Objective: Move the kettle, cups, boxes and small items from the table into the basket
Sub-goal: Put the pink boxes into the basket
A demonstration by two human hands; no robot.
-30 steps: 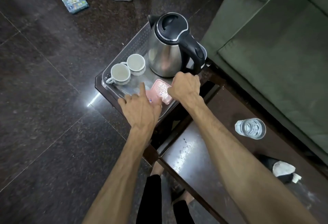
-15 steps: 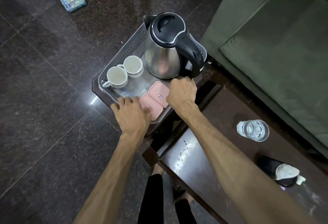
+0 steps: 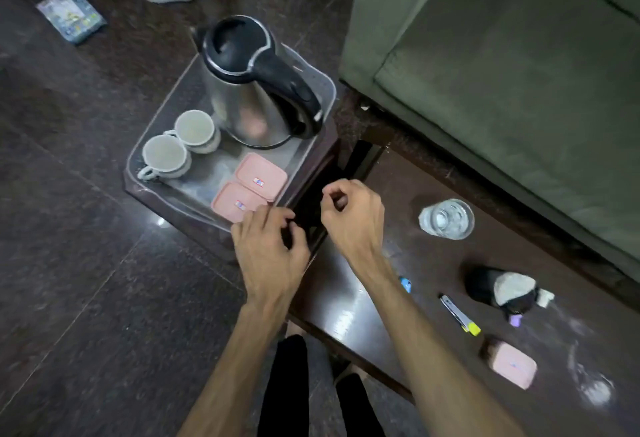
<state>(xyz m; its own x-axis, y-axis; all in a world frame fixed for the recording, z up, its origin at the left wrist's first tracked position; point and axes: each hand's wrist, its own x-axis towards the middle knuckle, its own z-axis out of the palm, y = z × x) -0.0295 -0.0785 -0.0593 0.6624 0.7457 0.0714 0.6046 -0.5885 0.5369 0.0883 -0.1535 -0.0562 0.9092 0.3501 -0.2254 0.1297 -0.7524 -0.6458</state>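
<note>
Your hands have come back off the basket, and both are empty now.

The clear basket (image 3: pixel 325 90) sits on the small side table, left of the long tabletop (image 3: pixel 398 190); take the basket as your landmark. Inside it, the kettle (image 3: pixel 252 90) fills the far end, the two white cups (image 3: pixel 180 145) stand along its left wall, and the two pink boxes (image 3: pixel 249 189) lie side by side at its near end, where half a second ago your left hand rested on one. Your left hand (image 3: pixel 270 253) now hovers at the basket's near corner, fingers loosely curled, holding nothing. Your right hand (image 3: pixel 353 218) has lifted away to the basket's right, half closed and empty. Well right of the basket, a glass (image 3: pixel 446 218), a third pink box (image 3: pixel 512 367) and a pen (image 3: pixel 459 315) lie on the tabletop.
</note>
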